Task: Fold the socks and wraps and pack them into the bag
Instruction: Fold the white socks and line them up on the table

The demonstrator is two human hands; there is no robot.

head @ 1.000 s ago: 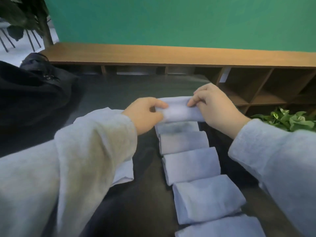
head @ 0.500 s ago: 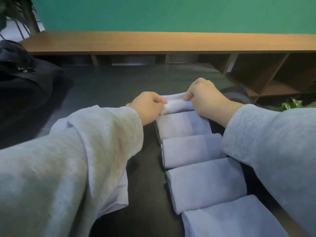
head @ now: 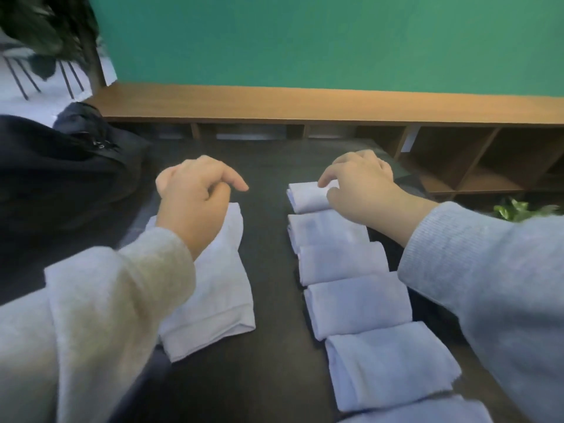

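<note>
Right hand [head: 360, 187] rests curled on the far fold [head: 308, 198] of the sock row while the left hand [head: 192, 196] hangs loose holding nothing right over the flat sock [head: 219, 288], which runs lengthwise toward me, so left's nearer.

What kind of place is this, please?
Probably an office or studio room, not a home: a long wooden shelf unit with open compartments runs under a plain green wall, with chair legs on a pale floor behind.

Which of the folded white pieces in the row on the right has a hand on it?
The farthest folded piece, at the row's far end: the right hand rests on it; the nearer ones lie untouched.
</note>
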